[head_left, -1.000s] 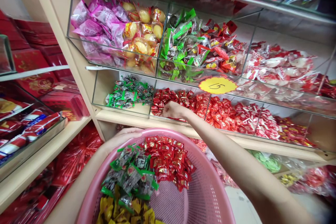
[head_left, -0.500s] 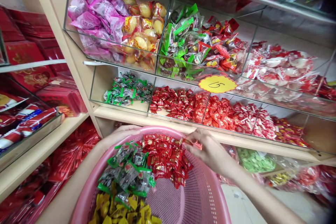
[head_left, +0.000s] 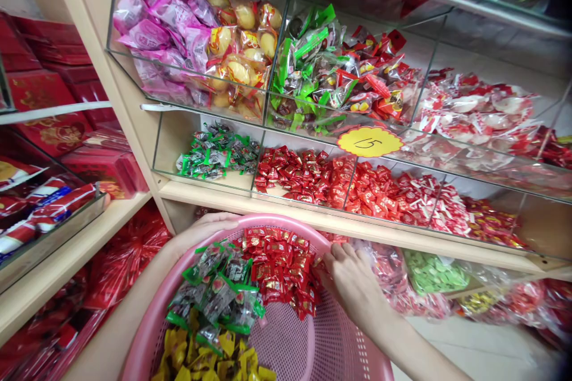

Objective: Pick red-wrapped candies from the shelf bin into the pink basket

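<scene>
A pink plastic basket point(head_left: 378, 348) with perforated walls is tilted in front of me. My left hand point(head_left: 208, 227) holds its far left rim, with fingers laid along the outside. On the right, my right hand point(head_left: 353, 277) is closed around the rim; its fingertips are partly hidden. Inside, red-wrapped candies point(head_left: 279, 268) lie in a heap at the far side, close to my right hand. Green-and-clear wrapped candies point(head_left: 218, 289) fill the left part. Yellow-wrapped candies point(head_left: 205, 357) lie at the near left, and the basket's bare floor shows beside them.
Just beyond the basket runs a wooden shelf edge point(head_left: 277, 208). Clear-walled bins above hold green candies point(head_left: 218, 152), red candies point(head_left: 295, 175) and purple packets point(head_left: 170, 41). A yellow price tag point(head_left: 370, 141) reads 15. Bagged sweets point(head_left: 433, 274) sit below; red boxes point(head_left: 40, 95) are stacked left.
My right hand has shifted down along the basket's right rim and closed around it. The left hand and the candies look unmoved.
</scene>
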`<action>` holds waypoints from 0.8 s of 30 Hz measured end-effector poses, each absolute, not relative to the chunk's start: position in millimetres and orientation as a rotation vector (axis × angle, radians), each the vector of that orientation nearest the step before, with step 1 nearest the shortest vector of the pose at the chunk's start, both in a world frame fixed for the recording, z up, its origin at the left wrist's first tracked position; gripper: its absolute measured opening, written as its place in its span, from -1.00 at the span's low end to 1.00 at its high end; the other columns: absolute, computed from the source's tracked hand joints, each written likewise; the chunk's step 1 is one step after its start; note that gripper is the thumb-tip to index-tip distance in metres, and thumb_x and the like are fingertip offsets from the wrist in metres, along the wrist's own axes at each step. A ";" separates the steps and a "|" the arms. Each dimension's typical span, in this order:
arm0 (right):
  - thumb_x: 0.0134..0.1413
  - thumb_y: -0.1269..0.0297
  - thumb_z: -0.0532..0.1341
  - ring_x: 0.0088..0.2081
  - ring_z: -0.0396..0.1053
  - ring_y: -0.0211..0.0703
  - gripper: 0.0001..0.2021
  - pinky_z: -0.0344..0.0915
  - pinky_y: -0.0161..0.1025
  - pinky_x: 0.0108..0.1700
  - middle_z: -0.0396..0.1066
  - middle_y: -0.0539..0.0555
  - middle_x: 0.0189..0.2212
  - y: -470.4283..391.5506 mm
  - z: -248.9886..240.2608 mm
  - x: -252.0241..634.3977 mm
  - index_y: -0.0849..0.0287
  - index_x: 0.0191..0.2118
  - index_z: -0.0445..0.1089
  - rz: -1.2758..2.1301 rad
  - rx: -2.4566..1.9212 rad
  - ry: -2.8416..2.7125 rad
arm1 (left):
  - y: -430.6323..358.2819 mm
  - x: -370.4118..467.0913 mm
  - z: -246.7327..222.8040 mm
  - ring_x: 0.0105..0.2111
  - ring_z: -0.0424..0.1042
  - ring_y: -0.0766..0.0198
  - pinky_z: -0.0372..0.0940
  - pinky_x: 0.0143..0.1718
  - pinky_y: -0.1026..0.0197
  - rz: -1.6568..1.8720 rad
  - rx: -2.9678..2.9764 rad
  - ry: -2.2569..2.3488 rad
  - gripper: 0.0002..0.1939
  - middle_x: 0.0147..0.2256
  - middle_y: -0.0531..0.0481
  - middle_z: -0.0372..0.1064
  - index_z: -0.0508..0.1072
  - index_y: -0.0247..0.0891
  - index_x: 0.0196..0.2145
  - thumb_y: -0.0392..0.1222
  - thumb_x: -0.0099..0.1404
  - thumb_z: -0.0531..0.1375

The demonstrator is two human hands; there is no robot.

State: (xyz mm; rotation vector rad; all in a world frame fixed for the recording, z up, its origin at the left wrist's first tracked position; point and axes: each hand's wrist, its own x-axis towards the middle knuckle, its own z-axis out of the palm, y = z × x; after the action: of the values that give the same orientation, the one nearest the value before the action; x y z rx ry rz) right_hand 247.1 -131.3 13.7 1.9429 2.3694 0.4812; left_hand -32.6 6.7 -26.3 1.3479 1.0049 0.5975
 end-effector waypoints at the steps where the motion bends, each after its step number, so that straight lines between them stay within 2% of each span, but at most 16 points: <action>1: 0.03 0.38 0.12 -0.36 0.24 -0.09 -0.87 -0.02 -0.19 -0.37 0.36 0.13 -0.43 -130.8 13.7 245.8 0.18 -0.48 0.35 0.473 1.943 2.361 | 6.9 -32.7 -26.4 -0.06 0.33 0.06 0.18 -0.05 0.19 0.597 1.351 1.011 -0.54 -0.12 -0.05 0.42 0.46 -0.27 -0.15 0.00 0.00 0.25; 7: 0.03 0.43 0.11 -0.38 0.24 -0.09 -0.86 -0.03 -0.17 -0.37 0.38 0.15 -0.41 -128.5 6.0 242.3 0.19 -0.48 0.37 0.445 1.930 2.333 | 7.0 -32.4 -27.1 -0.05 0.32 0.06 0.16 -0.03 0.18 0.601 1.347 1.020 -0.52 -0.13 -0.05 0.42 0.46 -0.29 -0.15 0.00 -0.02 0.26; 12: 0.04 0.44 0.10 -0.36 0.25 -0.08 -0.87 -0.03 -0.17 -0.37 0.38 0.14 -0.40 -125.2 1.9 240.3 0.18 -0.45 0.36 0.456 1.951 2.328 | 6.2 -32.0 -28.5 -0.09 0.35 0.03 0.25 -0.12 0.16 0.600 1.245 0.976 -0.51 -0.16 -0.06 0.44 0.45 -0.28 -0.13 -0.02 -0.03 0.27; 17: 0.01 0.41 0.14 -0.34 0.26 -0.07 -0.94 -0.03 -0.19 -0.37 0.38 0.11 -0.39 -125.1 3.1 242.8 0.17 -0.42 0.34 0.439 1.967 2.342 | 3.9 -31.9 -27.1 -0.16 0.39 0.08 0.26 -0.17 0.21 0.629 1.207 0.977 -0.59 -0.21 0.00 0.47 0.48 -0.26 -0.18 -0.07 -0.02 0.28; 20: 0.02 0.34 0.15 -0.34 0.27 -0.08 -0.94 0.00 -0.21 -0.36 0.37 0.11 -0.40 -122.6 16.4 247.7 0.17 -0.38 0.35 0.467 1.963 2.410 | 3.4 -32.3 -28.4 -0.19 0.41 0.07 0.27 -0.19 0.19 0.634 1.173 0.975 -0.60 -0.24 0.00 0.48 0.49 -0.25 -0.20 -0.08 -0.03 0.29; 24: 0.11 0.29 0.04 -0.35 0.28 -0.13 -0.83 0.05 -0.25 -0.34 0.36 0.11 -0.44 -95.5 52.1 244.7 0.19 -0.37 0.35 0.438 2.032 2.552 | 3.6 -33.0 -30.4 -0.18 0.41 0.05 0.26 -0.17 0.16 0.628 1.173 0.946 -0.58 -0.22 -0.03 0.47 0.47 -0.26 -0.16 -0.08 0.00 0.27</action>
State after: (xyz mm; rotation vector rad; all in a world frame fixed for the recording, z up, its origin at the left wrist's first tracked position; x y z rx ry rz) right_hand 244.7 -95.5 52.1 2.0319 2.5523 0.4378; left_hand -33.0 3.6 -30.4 1.1727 0.9457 0.6280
